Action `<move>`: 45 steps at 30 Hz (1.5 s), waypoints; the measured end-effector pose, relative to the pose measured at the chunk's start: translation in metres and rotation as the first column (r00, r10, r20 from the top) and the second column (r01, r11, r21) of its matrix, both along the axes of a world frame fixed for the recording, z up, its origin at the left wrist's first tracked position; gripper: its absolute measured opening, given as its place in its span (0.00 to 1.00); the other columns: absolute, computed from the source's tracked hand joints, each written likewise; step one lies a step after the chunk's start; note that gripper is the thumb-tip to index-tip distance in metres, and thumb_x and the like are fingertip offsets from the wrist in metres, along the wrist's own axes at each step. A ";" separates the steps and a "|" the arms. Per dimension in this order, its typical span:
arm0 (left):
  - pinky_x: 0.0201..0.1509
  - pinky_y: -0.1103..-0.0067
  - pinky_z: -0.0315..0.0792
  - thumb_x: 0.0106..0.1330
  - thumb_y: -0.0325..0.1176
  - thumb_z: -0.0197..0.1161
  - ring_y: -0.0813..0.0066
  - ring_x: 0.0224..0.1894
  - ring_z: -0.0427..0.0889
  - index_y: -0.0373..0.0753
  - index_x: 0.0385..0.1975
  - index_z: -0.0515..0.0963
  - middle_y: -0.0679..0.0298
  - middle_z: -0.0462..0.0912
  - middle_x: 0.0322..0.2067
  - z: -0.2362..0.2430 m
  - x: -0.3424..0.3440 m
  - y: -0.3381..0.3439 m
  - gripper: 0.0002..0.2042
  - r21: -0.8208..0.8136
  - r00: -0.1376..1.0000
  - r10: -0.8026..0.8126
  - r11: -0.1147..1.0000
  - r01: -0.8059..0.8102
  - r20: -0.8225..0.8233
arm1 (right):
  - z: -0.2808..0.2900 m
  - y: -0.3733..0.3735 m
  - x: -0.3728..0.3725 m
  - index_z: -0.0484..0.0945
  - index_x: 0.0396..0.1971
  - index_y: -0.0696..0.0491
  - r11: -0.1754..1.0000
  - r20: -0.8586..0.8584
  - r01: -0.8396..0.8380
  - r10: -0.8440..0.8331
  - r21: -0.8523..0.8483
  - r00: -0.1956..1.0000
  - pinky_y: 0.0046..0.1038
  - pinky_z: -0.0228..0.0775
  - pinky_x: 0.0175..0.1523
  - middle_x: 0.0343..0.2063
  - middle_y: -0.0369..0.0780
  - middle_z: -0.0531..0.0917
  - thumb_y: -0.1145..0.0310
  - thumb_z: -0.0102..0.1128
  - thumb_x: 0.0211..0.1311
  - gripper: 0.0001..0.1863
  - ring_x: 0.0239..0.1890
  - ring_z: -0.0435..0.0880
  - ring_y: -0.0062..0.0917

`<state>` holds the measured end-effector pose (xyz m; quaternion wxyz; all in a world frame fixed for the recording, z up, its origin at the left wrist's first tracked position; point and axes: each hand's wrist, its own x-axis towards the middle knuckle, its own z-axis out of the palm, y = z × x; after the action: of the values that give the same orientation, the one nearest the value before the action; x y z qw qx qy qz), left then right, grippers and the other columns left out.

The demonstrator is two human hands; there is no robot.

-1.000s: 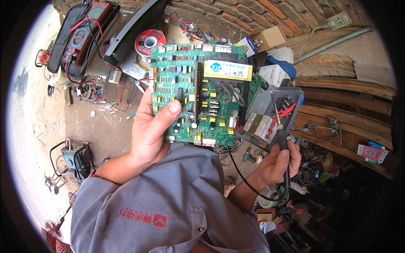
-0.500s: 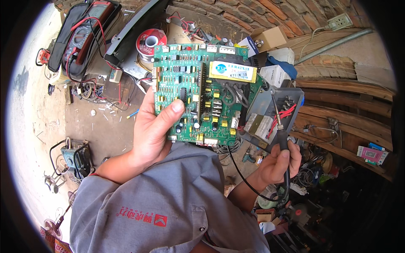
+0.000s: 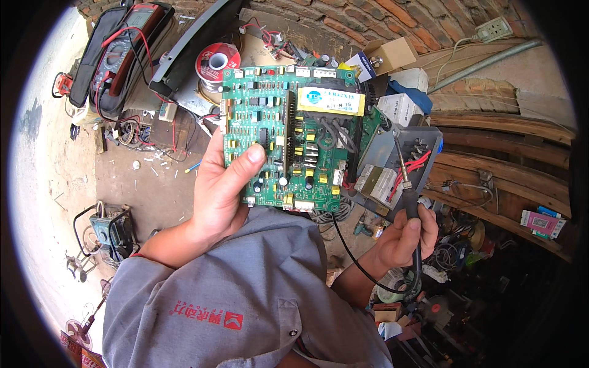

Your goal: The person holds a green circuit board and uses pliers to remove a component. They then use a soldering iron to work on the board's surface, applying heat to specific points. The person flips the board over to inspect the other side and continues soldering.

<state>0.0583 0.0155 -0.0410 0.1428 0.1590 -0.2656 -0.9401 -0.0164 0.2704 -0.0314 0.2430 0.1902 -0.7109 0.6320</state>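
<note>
A green circuit board (image 3: 245,132) is held up in front of my chest, its component side in view. My left hand (image 3: 224,181) grips its left edge, with the thumb lying on the face and the other fingers hidden behind. A large transformer (image 3: 331,101) with a yellow band and white label sits at the board's upper right. To the right, my right hand (image 3: 408,236) is closed round the dark handle of a soldering iron (image 3: 410,199). The iron's metal tip points upward, apart from the board, and its black cord loops down below the hand.
Behind the iron is a grey open housing (image 3: 423,141) with red wires. A solder spool (image 3: 218,61) stands beyond the board, left of centre. At the far left lies a red multimeter (image 3: 126,52) in its black case. A brick wall (image 3: 343,30) bounds the back.
The circuit board has tilted slightly in my left hand, its upper right shifting a little to the left. My right hand and the soldering iron stay where they were.
</note>
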 end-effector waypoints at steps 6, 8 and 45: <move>0.58 0.72 0.78 0.72 0.28 0.61 0.72 0.53 0.83 0.37 0.62 0.68 0.60 0.82 0.53 -0.001 -0.001 -0.001 0.20 -0.011 1.000 0.007 1.000 -0.006 0.002 | -0.001 0.001 0.000 0.78 0.44 0.68 1.000 -0.008 -0.007 0.007 -0.007 1.000 0.22 0.60 0.28 0.34 0.41 0.74 0.72 0.60 0.61 0.15 0.24 0.69 0.22; 0.58 0.72 0.78 0.72 0.28 0.60 0.72 0.53 0.83 0.37 0.63 0.68 0.59 0.82 0.53 -0.001 -0.002 -0.001 0.20 -0.008 1.000 -0.003 1.000 0.003 -0.001 | -0.001 0.001 0.000 0.78 0.44 0.68 1.000 -0.010 -0.004 0.004 -0.011 1.000 0.22 0.60 0.28 0.35 0.41 0.74 0.72 0.60 0.61 0.16 0.24 0.70 0.22; 0.50 0.78 0.80 0.71 0.27 0.64 0.78 0.44 0.84 0.35 0.54 0.74 0.62 0.85 0.45 -0.025 -0.053 -0.007 0.14 -0.324 0.970 0.143 0.943 -0.073 0.199 | -0.023 -0.090 -0.008 0.79 0.46 0.58 0.938 -0.163 -0.022 0.083 0.347 0.983 0.36 0.77 0.38 0.37 0.49 0.85 0.83 0.71 0.51 0.21 0.33 0.84 0.39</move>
<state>0.0052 0.0088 -0.0659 0.1876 0.2515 -0.4167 -0.8532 -0.0245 0.1804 -0.0549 0.2505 0.3034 -0.7808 0.4853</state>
